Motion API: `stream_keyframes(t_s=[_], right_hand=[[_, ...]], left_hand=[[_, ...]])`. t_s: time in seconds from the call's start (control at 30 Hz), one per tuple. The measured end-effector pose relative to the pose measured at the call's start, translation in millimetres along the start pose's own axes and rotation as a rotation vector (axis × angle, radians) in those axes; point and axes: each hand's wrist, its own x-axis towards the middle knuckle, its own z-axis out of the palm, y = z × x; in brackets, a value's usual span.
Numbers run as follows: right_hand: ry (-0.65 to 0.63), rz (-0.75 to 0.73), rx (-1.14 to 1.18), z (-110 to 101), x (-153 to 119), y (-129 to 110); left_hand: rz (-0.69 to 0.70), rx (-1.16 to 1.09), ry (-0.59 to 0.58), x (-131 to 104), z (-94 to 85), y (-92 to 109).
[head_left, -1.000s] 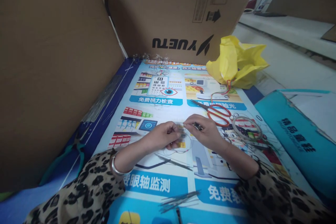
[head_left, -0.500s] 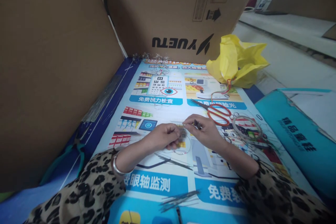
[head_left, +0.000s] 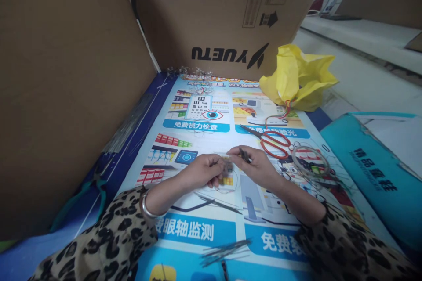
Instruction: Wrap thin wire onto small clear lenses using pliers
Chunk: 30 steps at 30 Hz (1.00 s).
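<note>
My left hand point(head_left: 207, 171) pinches a small piece of wirework point(head_left: 228, 166) whose detail is blurred. From it a thin wire loop point(head_left: 235, 186) curves down over the printed poster. Close by on the right, my right hand point(head_left: 259, 167) is closed, with a small dark pointed thing point(head_left: 244, 155) sticking out between its fingers; its kind is unclear. The thumb and forefinger tips are near the wirework, and I cannot tell whether they touch it. Below both hands lie several dark thin wires point(head_left: 220, 204) and a bundle of short wires point(head_left: 226, 251).
Orange-handled scissors point(head_left: 275, 144) and a coil of clear line point(head_left: 310, 160) lie right of my hands. Behind them sits a yellow bag point(head_left: 296, 79). Teal-handled pliers point(head_left: 99, 184) lie left beside straight wires point(head_left: 123, 134). Cardboard point(head_left: 211, 17) stands behind; a teal box point(head_left: 372, 171) is at right.
My right hand has turned slightly, so more of the dark pointed thing shows. The wirework in my left hand has shifted a little and shows more beyond the fingertips.
</note>
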Motion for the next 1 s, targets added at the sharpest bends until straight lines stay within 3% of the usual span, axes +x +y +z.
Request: stream_keyframes(t_s=[0.23,0.4,0.53,0.7,0.87,1.0], right_hand=[[0.102,0.100,0.123,-2,2,9],[0.108,0.077,0.043,7,-2,8],[0.004,0.008,-0.200,9,-6,7],[0.003,-0.245,-0.689,-4,-2,9],[0.027,-0.260,-1.044,-11,0,1],[0.052,-0.278,-1.167,-8,-1,-2]], left_hand=[[0.153,-0.234,0.085,4,-12.1,-1],[0.157,-0.279,0.101,4,-13.5,0],[0.176,-0.273,0.098,4,-14.9,-2],[0.263,-0.134,0.084,6,-19.1,-3],[0.236,-0.019,0.097,4,-17.7,0],[0.220,0.037,0.082,3,-13.6,-2]])
